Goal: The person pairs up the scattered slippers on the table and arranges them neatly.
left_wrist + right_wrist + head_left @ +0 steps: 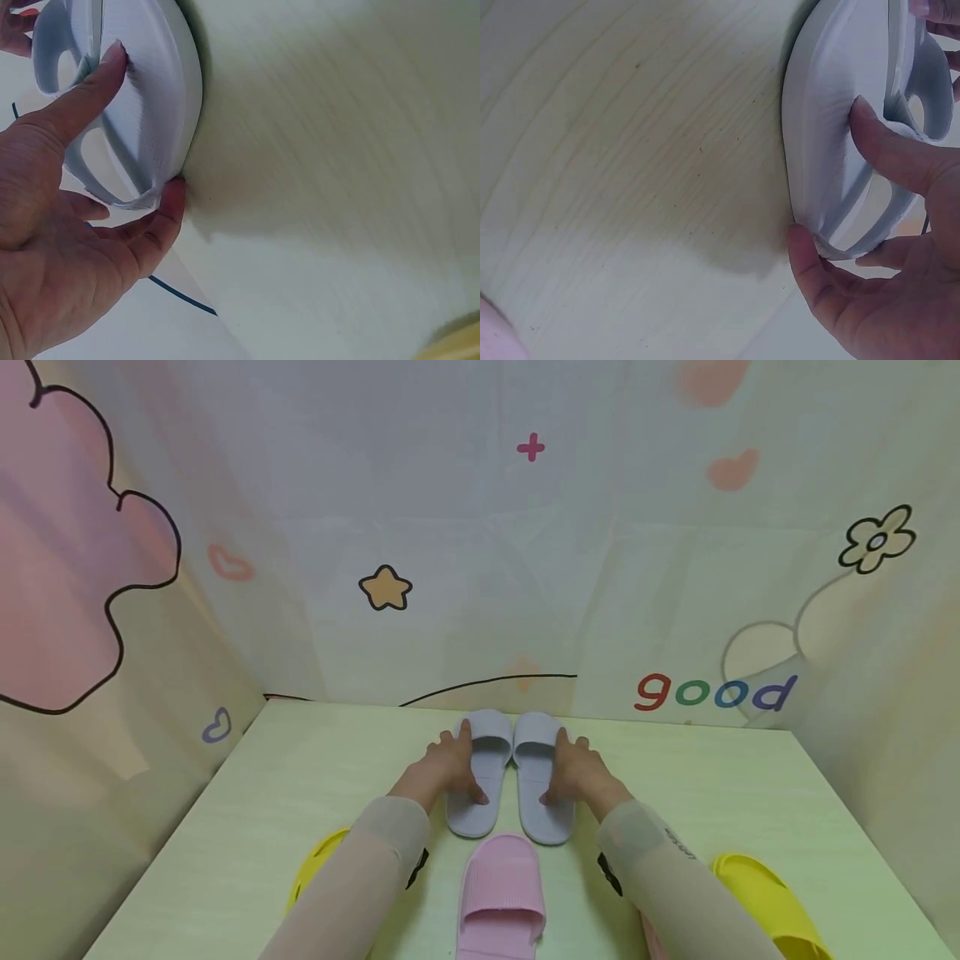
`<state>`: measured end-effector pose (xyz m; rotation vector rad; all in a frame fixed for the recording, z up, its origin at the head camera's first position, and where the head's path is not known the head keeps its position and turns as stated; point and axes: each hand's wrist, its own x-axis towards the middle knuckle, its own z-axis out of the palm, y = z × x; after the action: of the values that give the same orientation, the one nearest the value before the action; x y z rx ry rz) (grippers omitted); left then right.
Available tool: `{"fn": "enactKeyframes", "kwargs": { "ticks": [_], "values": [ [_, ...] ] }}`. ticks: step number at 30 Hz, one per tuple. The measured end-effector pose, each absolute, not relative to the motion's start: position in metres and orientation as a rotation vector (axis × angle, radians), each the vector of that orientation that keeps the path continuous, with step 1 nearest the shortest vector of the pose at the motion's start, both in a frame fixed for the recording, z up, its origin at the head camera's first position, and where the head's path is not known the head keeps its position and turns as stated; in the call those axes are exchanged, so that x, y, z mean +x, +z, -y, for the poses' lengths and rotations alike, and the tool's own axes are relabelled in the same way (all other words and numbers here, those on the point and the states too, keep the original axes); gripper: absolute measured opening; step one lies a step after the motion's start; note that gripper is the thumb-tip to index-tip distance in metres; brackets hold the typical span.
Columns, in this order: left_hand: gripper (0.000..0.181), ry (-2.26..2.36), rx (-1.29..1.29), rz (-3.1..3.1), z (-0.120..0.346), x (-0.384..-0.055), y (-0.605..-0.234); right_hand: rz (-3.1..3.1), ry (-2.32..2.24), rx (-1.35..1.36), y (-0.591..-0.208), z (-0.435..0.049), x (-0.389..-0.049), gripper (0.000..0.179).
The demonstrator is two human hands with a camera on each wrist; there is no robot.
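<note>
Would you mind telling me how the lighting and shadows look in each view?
Head view: soft, fairly even light, no harsh glare on the pale slippers; left wrist view: a diffuse shadow on the table beside them, a soft-looking yellow edge in the corner; right wrist view: a similar diffuse shadow, wood grain visible.

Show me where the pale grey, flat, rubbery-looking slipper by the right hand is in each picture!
Head: pale grey slipper, just right of centre.
Left wrist: top-left edge, partly hidden beyond its matching slipper.
Right wrist: upper right, nearer of two.
Shared landmark: right hand, touching it in head and right-wrist views, top-left corner in left-wrist.
</note>
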<state>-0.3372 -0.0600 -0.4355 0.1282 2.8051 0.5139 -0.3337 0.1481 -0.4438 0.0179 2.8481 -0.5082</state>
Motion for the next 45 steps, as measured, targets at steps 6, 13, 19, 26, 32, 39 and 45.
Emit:
{"fn": "enactKeyframes", "kwargs": {
  "ticks": [6,13,19,26,32,39,45],
  "values": [
    [0.133,0.532,0.106,-2.807,0.059,-0.336,-0.438,-2.861,-0.506,0.007,-0.444,-0.147,-0.330,0.127],
    [0.137,0.484,0.123,-2.885,0.054,-0.334,-0.442,-2.917,-0.451,-0.002,-0.443,-0.144,-0.325,0.126],
    [0.132,0.447,0.163,-2.966,0.048,-0.327,-0.443,-2.954,-0.431,0.009,-0.444,-0.145,-0.322,0.122],
    [0.122,0.430,0.228,-3.038,0.045,-0.317,-0.441,-2.966,-0.459,0.004,-0.444,-0.147,-0.318,0.115],
    [0.120,0.385,0.250,-3.075,0.046,-0.316,-0.438,-2.978,-0.465,-0.047,-0.440,-0.151,-0.315,0.109],
    [0.113,0.390,0.326,-3.045,0.044,-0.308,-0.422,-2.968,-0.448,-0.152,-0.420,-0.156,-0.305,0.104],
    [0.107,0.388,0.447,-3.024,0.038,-0.289,-0.399,-2.923,-0.540,-0.275,-0.392,-0.165,-0.288,0.094]
  ]
}}
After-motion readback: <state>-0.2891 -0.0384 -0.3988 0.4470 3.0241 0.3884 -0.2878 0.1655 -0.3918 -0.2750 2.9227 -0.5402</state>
